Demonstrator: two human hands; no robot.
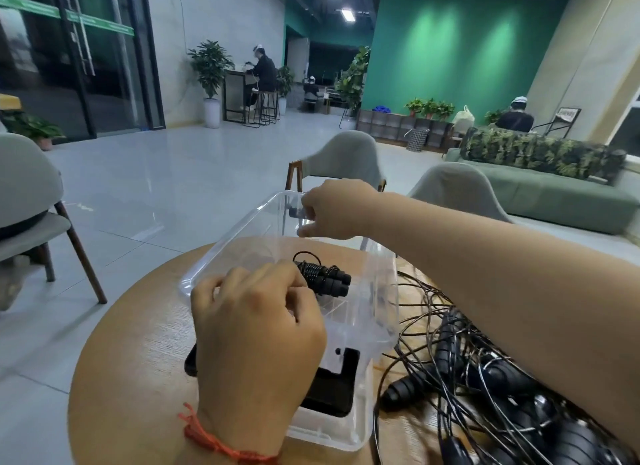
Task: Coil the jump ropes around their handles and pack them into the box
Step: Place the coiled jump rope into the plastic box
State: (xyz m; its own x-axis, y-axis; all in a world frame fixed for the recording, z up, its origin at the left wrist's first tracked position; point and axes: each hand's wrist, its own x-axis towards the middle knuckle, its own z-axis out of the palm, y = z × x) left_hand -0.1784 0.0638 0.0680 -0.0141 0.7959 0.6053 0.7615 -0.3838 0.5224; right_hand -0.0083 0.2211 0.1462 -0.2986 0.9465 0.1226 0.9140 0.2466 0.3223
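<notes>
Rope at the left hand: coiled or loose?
Coiled: cord wound tightly round both handles of the jump rope, inside the clear box, left hand holding it.

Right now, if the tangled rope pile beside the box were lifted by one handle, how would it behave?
Probably floppy: the rope pile is thin cord looping loosely over the table. Likely to drag neighbours, since cord crosses several handles. Rounded handles may roll once freed.
</notes>
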